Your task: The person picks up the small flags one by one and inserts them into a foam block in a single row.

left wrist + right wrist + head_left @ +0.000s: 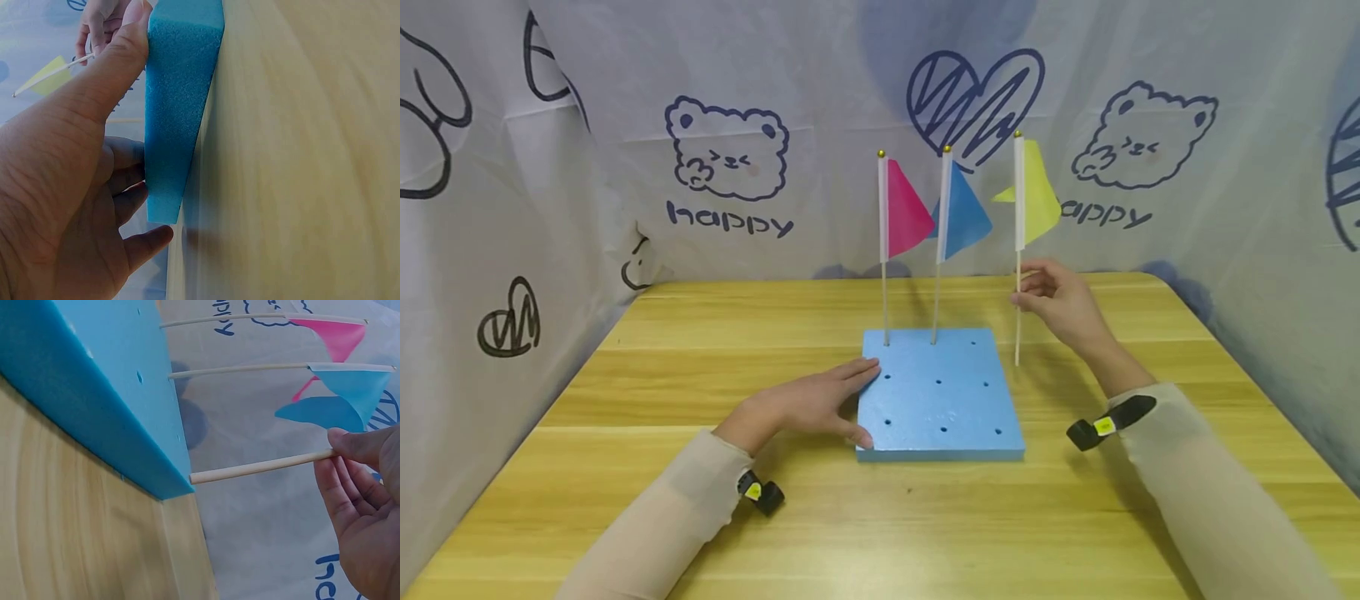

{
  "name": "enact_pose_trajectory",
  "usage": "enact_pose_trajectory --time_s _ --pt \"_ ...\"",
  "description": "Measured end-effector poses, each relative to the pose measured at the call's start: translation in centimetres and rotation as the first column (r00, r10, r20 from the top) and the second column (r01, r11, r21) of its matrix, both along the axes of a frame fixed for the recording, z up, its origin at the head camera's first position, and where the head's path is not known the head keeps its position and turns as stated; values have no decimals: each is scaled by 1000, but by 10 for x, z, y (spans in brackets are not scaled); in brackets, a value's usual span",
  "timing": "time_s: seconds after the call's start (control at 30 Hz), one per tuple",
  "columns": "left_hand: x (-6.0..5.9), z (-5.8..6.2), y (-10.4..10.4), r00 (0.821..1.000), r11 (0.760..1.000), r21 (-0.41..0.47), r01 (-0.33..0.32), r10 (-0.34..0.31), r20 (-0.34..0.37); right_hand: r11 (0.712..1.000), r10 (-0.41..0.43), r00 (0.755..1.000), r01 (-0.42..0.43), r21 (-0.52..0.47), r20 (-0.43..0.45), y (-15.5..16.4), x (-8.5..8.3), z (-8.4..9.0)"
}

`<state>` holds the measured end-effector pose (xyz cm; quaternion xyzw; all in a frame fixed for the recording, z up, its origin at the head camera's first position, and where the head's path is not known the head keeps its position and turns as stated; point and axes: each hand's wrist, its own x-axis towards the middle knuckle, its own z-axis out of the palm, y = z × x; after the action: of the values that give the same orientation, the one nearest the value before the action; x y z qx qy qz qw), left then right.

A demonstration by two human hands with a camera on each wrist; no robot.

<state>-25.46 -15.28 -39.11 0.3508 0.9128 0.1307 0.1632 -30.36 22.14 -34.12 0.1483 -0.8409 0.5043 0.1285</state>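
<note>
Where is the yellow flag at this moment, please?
In the head view, the right hand pinches the yellow flag upright just beyond the foam block's far right corner.

The backdrop cloth [820,100] reads "happy" under each drawn bear.

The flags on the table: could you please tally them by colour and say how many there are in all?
Pink flag: 1, standing in the blue foam board.
Blue flag: 1, standing in the board.
Yellow flag: 1, pinched by the right hand beside the board.
Total: 3 flags.
</note>
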Motion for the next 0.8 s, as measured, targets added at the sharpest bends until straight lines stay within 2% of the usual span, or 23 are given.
enact_pose_trajectory --time_s 0.3,0.8 --pt "1 0 -1 1000 1000 2 7 -7 -6 1000 -14 998 12 -22 -64 -17 -11 -2" --pt "1 2 -1 1000 1000 2 7 -7 -4 998 -52 996 49 -48 -70 -39 -28 -7"
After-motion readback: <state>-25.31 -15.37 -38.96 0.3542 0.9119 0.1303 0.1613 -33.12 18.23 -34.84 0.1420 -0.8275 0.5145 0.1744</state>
